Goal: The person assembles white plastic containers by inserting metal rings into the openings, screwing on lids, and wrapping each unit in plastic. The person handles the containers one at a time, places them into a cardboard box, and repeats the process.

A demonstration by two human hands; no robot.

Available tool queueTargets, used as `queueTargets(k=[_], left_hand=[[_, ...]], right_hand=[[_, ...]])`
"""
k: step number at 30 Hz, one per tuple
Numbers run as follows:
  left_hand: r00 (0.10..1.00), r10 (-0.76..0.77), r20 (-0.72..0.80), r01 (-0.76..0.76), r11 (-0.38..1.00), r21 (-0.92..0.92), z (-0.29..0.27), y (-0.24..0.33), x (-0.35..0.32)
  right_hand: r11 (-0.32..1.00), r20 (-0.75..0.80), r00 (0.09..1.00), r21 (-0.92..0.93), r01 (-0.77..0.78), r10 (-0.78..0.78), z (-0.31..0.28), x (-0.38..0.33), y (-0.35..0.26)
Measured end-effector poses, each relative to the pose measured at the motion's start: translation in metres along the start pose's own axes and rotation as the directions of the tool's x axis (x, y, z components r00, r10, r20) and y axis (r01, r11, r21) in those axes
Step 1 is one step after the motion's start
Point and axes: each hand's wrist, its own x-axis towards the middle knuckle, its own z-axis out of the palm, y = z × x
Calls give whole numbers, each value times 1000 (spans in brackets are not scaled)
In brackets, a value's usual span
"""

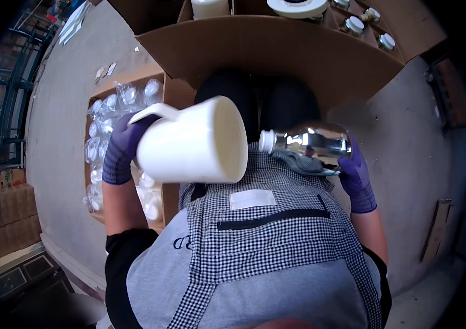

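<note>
In my left hand [124,141], gloved in purple, is a cream-white jug body [183,143] with a handle, lying on its side. Its wide open end faces right, toward the other hand. My right hand [357,171], also in a purple glove, grips the base end of a shiny silver flask liner [315,141]. A white cap or collar sits on the liner's narrow end, which points left at the jug's mouth. Jug and liner are apart, both held above my lap and checked apron [271,241].
A large cardboard box [266,49] stands ahead of my knees; it holds a white round part [299,6] and several white-capped pieces [354,25] between dividers. At left, another carton [171,104] is filled with plastic-wrapped items [129,94]. A wooden plank [436,230] lies on the floor at right.
</note>
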Motion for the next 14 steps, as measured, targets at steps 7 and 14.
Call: queueTargets(k=[7, 14], left_hand=[[928, -87, 362, 1, 973, 231, 149, 13, 78], [903, -48, 426, 184, 941, -285, 159, -24, 34]], right_hand=[[954, 52, 985, -243, 173, -165, 6, 5, -2], [950, 88, 990, -301, -81, 113, -19, -9, 15]])
